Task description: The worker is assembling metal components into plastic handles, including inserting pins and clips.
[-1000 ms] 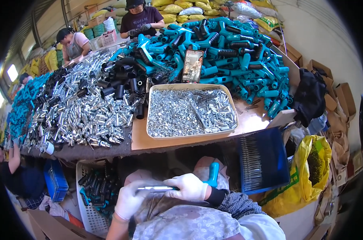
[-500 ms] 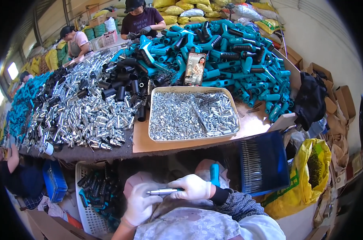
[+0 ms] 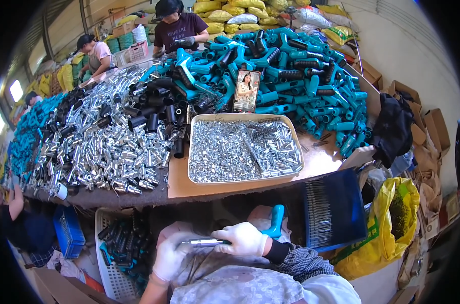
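Observation:
Both my hands wear white gloves and meet low in the middle, above my lap. The right hand (image 3: 243, 239) is closed around a teal pistol-shaped handle (image 3: 276, 221), whose grip sticks out past the knuckles. A silver metal shaft (image 3: 204, 242) runs leftward from that hand, with a dark part at its right end. The fingers of my left hand (image 3: 171, 257) are closed at the shaft's left end, slightly smeared by motion. How the shaft joins the handle is hidden by my right hand.
Ahead, a cream tray (image 3: 245, 178) holds small metal parts and springs. A phone (image 3: 246, 91) leans behind it, before heaped teal handles (image 3: 311, 76). Metal sleeves (image 3: 108, 147) cover the left. Below stand a white basket (image 3: 105, 258), blue bin (image 3: 349, 207) and yellow sack (image 3: 377, 248). Co-workers sit beyond.
The teal grip has swung from upright to tilted and shows more beside my right hand. My left hand has shifted slightly down, and more of the shaft shows between the hands.

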The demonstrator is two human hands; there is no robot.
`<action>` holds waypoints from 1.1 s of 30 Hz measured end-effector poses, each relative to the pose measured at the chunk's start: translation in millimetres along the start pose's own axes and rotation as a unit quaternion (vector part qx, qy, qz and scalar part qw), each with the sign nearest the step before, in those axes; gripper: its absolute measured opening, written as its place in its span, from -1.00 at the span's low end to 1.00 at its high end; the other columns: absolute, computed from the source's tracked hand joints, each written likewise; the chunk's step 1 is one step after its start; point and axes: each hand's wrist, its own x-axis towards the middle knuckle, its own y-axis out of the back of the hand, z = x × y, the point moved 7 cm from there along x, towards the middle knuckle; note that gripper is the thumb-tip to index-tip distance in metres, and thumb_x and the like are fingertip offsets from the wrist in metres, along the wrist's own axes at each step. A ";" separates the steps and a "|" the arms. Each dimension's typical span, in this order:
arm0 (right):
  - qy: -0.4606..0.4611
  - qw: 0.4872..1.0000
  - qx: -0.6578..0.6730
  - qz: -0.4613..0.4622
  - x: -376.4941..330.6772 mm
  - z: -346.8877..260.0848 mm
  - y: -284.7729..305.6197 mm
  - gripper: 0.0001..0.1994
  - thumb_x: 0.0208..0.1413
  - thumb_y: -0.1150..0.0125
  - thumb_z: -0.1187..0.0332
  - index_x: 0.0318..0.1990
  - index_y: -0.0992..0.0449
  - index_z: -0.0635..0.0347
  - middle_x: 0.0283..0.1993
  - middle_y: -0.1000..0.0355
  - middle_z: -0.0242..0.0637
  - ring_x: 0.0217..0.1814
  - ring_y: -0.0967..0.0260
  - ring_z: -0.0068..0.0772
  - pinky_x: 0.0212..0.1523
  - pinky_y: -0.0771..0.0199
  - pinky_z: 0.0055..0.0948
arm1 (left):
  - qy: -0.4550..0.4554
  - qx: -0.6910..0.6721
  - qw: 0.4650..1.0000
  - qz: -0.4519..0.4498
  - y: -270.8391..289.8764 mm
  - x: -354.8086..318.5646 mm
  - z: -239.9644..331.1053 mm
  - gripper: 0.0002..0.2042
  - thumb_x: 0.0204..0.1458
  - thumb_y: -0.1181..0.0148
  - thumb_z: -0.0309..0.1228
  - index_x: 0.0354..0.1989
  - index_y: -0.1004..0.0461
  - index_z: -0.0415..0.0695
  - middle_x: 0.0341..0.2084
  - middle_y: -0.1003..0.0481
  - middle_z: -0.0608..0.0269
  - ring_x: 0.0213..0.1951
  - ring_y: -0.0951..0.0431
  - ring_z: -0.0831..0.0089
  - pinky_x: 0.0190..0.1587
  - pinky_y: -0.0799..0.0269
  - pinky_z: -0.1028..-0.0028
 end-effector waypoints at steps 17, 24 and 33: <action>-0.010 1.000 -0.022 0.004 -0.3 3.1 2.5 -0.55 0.15 -0.24 0.00 0.07 -0.55 0.09 -0.31 -0.55 -0.06 -0.28 -0.55 0.06 -0.25 -0.54 -0.09 | -0.105 0.102 0.988 0.040 -0.9 5.1 22.4 -0.79 0.05 -0.25 -0.53 -0.13 -0.61 -0.26 -0.25 -0.58 0.02 -0.14 -0.58 0.09 -0.03 -0.49 0.28; 0.002 1.000 0.019 -0.007 3.4 7.2 3.4 -0.55 0.15 -0.26 0.00 0.06 -0.56 0.11 -0.28 -0.56 -0.06 -0.26 -0.55 0.07 -0.23 -0.55 -0.09 | -0.364 0.251 0.897 0.007 -10.0 -5.3 40.7 -0.83 0.06 -0.28 -0.51 -0.17 -0.62 -0.24 -0.24 -0.60 0.09 -0.14 -0.59 0.14 -0.05 -0.51 0.32; 0.011 0.995 0.082 -0.056 12.1 17.7 4.7 -0.55 0.19 -0.25 0.06 0.08 -0.54 0.21 -0.19 -0.57 0.03 -0.18 -0.56 0.09 -0.16 -0.55 -0.12 | -0.321 0.173 0.931 -0.011 -5.3 11.5 31.8 -0.81 -0.06 -0.27 -0.54 -0.24 -0.65 -0.10 -0.22 -0.60 0.12 -0.12 -0.58 0.08 -0.05 -0.49 0.25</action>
